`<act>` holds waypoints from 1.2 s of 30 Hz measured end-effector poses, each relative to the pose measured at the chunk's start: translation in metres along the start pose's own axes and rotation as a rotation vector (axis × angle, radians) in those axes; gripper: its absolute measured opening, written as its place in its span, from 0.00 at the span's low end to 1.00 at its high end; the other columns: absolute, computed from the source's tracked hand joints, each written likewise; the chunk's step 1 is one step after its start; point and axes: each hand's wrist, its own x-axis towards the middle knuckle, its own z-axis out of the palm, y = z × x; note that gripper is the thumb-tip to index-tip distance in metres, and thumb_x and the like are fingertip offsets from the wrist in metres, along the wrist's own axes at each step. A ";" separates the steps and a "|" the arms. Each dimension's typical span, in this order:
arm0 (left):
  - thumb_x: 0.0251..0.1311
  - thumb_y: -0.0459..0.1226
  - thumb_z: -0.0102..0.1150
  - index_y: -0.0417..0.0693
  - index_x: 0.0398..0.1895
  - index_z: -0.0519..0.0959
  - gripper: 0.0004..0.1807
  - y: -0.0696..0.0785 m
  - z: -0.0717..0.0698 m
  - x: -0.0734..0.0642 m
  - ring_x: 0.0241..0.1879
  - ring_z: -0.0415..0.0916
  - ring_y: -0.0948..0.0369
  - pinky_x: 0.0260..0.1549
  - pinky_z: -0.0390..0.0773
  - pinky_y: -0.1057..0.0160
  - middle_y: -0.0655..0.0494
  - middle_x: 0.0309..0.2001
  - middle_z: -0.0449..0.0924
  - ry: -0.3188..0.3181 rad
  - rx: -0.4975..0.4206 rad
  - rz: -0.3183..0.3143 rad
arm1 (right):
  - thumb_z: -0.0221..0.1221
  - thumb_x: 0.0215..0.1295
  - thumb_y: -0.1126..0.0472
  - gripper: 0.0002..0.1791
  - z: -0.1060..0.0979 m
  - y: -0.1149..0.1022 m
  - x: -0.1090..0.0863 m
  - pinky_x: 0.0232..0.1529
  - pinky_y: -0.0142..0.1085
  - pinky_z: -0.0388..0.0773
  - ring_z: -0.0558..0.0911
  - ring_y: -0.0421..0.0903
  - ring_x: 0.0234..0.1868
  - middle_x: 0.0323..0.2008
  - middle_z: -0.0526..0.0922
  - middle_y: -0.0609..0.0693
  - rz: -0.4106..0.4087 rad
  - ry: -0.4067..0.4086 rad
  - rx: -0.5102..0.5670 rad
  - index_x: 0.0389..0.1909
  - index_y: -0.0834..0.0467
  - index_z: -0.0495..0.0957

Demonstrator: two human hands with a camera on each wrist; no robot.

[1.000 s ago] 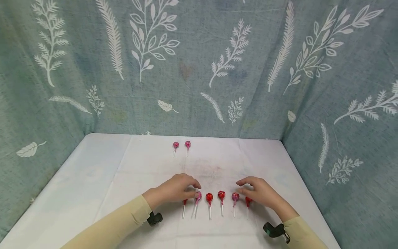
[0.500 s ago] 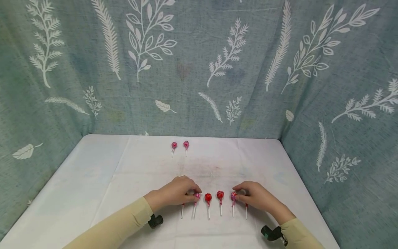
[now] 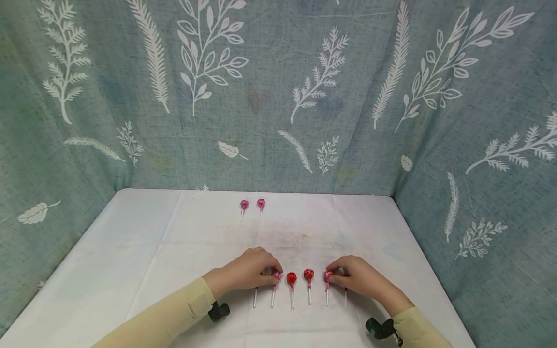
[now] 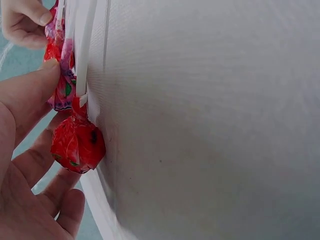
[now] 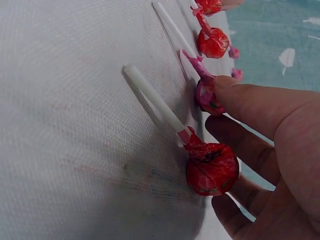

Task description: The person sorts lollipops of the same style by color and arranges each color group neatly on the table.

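Several wrapped lollipops lie in a row on the white table, sticks toward me. My left hand [image 3: 249, 268] pinches the head of a pink lollipop [image 3: 276, 276], second from the left. At the other side, my right hand [image 3: 360, 276] pinches a pink lollipop [image 3: 327, 276], second from the right. Two red lollipops, one [image 3: 291, 278] and another [image 3: 308, 275], lie between the hands. A red lollipop [image 4: 78, 145] at the row's left end sits under my left palm. Beneath the right hand lies another red lollipop [image 5: 212, 169]; both end heads are hidden in the head view.
Farther back on the white table [image 3: 143, 232] lie two pink lollipops, one [image 3: 244, 204] beside the other [image 3: 261, 203]. A green curtain [image 3: 270, 96] with white leaf prints stands behind the table and along its sides.
Both hands have lowered slightly, and their fingers and thumbs have closed onto the two pink lollipops in the row. The lollipops have not visibly moved on the table.
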 end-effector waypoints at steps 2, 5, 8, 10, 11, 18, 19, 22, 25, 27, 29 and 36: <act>0.62 0.50 0.66 0.64 0.46 0.85 0.11 -0.001 0.000 0.000 0.43 0.71 0.67 0.50 0.71 0.56 0.76 0.39 0.79 0.003 -0.001 -0.004 | 0.66 0.65 0.52 0.12 0.000 -0.001 -0.001 0.34 0.34 0.74 0.74 0.37 0.33 0.40 0.83 0.36 -0.006 0.000 0.006 0.47 0.48 0.86; 0.61 0.50 0.67 0.65 0.46 0.85 0.11 -0.002 -0.002 0.001 0.45 0.71 0.66 0.52 0.70 0.55 0.77 0.40 0.79 0.017 -0.005 -0.010 | 0.66 0.65 0.53 0.11 -0.001 -0.003 -0.001 0.35 0.35 0.75 0.74 0.36 0.34 0.41 0.83 0.37 -0.017 0.002 0.002 0.47 0.49 0.86; 0.61 0.50 0.68 0.65 0.46 0.85 0.11 -0.004 -0.008 0.004 0.46 0.72 0.65 0.55 0.69 0.54 0.77 0.41 0.79 0.043 -0.002 -0.022 | 0.66 0.65 0.53 0.11 -0.002 -0.003 0.000 0.35 0.35 0.74 0.74 0.37 0.35 0.41 0.83 0.37 -0.021 0.001 -0.006 0.46 0.49 0.86; 0.61 0.50 0.68 0.64 0.46 0.85 0.11 -0.004 -0.014 0.007 0.47 0.72 0.64 0.56 0.69 0.54 0.76 0.41 0.79 0.064 0.002 -0.030 | 0.66 0.65 0.53 0.11 -0.002 -0.003 0.001 0.35 0.35 0.74 0.74 0.36 0.34 0.40 0.83 0.36 -0.020 -0.001 -0.006 0.46 0.49 0.86; 0.60 0.49 0.68 0.63 0.45 0.85 0.11 -0.005 -0.016 0.009 0.48 0.72 0.64 0.56 0.69 0.54 0.75 0.41 0.79 0.075 0.004 -0.035 | 0.66 0.64 0.53 0.11 -0.002 -0.003 0.001 0.34 0.35 0.74 0.74 0.36 0.34 0.40 0.83 0.37 -0.025 -0.002 -0.002 0.46 0.49 0.86; 0.61 0.49 0.68 0.60 0.48 0.85 0.14 -0.016 -0.036 0.026 0.51 0.72 0.62 0.57 0.67 0.52 0.74 0.43 0.80 0.125 0.017 -0.068 | 0.66 0.65 0.52 0.12 -0.001 -0.002 0.002 0.34 0.34 0.75 0.75 0.35 0.33 0.40 0.83 0.36 -0.023 -0.011 0.009 0.47 0.49 0.86; 0.61 0.49 0.68 0.60 0.48 0.85 0.14 -0.018 -0.038 0.029 0.51 0.72 0.62 0.56 0.67 0.52 0.74 0.43 0.79 0.132 0.021 -0.070 | 0.66 0.65 0.52 0.12 0.000 -0.001 0.002 0.34 0.34 0.75 0.75 0.35 0.33 0.40 0.83 0.36 -0.020 -0.012 0.011 0.47 0.49 0.86; 0.61 0.48 0.68 0.59 0.49 0.85 0.14 -0.025 -0.042 0.039 0.50 0.73 0.60 0.55 0.67 0.51 0.73 0.43 0.79 0.157 0.019 -0.056 | 0.66 0.65 0.51 0.11 0.001 0.000 0.002 0.34 0.34 0.75 0.75 0.35 0.33 0.40 0.83 0.36 -0.013 -0.009 0.014 0.46 0.48 0.86; 0.61 0.48 0.68 0.57 0.49 0.85 0.14 -0.032 -0.044 0.049 0.50 0.75 0.58 0.53 0.67 0.50 0.71 0.43 0.80 0.170 0.007 -0.045 | 0.66 0.65 0.51 0.11 0.001 0.001 0.001 0.33 0.34 0.74 0.74 0.35 0.31 0.39 0.83 0.35 -0.002 -0.007 0.017 0.45 0.47 0.86; 0.61 0.48 0.68 0.57 0.49 0.85 0.15 -0.036 -0.045 0.054 0.50 0.76 0.57 0.53 0.68 0.50 0.70 0.43 0.80 0.172 0.003 -0.044 | 0.66 0.64 0.51 0.10 0.002 0.001 0.001 0.33 0.34 0.74 0.74 0.36 0.32 0.39 0.83 0.35 -0.003 -0.006 0.016 0.45 0.47 0.86; 0.61 0.47 0.68 0.56 0.50 0.85 0.15 -0.040 -0.045 0.059 0.50 0.76 0.57 0.53 0.68 0.49 0.70 0.43 0.80 0.172 0.000 -0.046 | 0.66 0.64 0.51 0.10 0.002 0.001 0.001 0.32 0.34 0.73 0.74 0.36 0.31 0.38 0.83 0.35 -0.003 -0.005 0.015 0.44 0.47 0.86; 0.62 0.45 0.68 0.54 0.49 0.85 0.14 -0.053 -0.051 0.076 0.48 0.78 0.57 0.48 0.71 0.53 0.68 0.42 0.81 0.188 0.007 -0.053 | 0.66 0.65 0.51 0.10 0.002 0.001 0.000 0.31 0.34 0.75 0.75 0.36 0.30 0.38 0.82 0.36 0.007 -0.018 0.047 0.45 0.47 0.86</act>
